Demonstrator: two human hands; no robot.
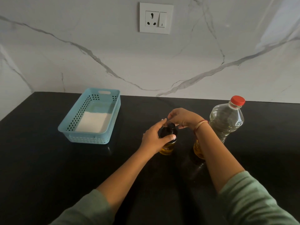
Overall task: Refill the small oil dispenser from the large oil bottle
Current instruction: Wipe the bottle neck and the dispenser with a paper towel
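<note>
A small oil dispenser with a dark top and yellow oil in its base stands on the black counter. My left hand grips its upper body from the left. My right hand comes over from the right, and its fingertips pinch the black cap on top. A second small container of yellow oil stands just right of it, mostly hidden behind my right forearm. The large clear oil bottle with a red cap stands upright further right, near the wall.
A light blue perforated plastic basket with a white cloth or paper inside sits at the back left of the counter. A marble wall with a socket and switch plate rises behind the counter.
</note>
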